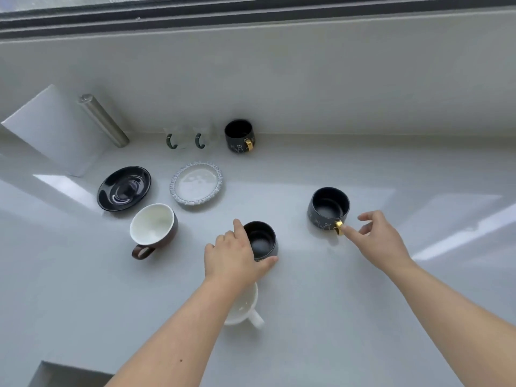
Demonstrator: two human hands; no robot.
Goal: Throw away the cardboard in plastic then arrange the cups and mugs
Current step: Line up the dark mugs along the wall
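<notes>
On the white counter [335, 317], my left hand [233, 256] wraps around a black mug [262, 238] at the centre. My right hand [382, 241] has its fingers apart, and its fingertip touches the gold handle of a second black mug [329, 208] to the right. A third black mug with a gold handle [239, 135] stands at the back wall beside two clear glass cups with green handles [186, 139]. A brown mug with a white inside [153, 226] sits at the left. A white mug [247, 310] is partly hidden under my left forearm.
A black saucer [124, 188] and a white plate with a blue textured rim [196, 185] lie behind the mugs. A metal cylinder [104, 120] and a white board [55, 129] lean at the back left. A window sill runs along the back.
</notes>
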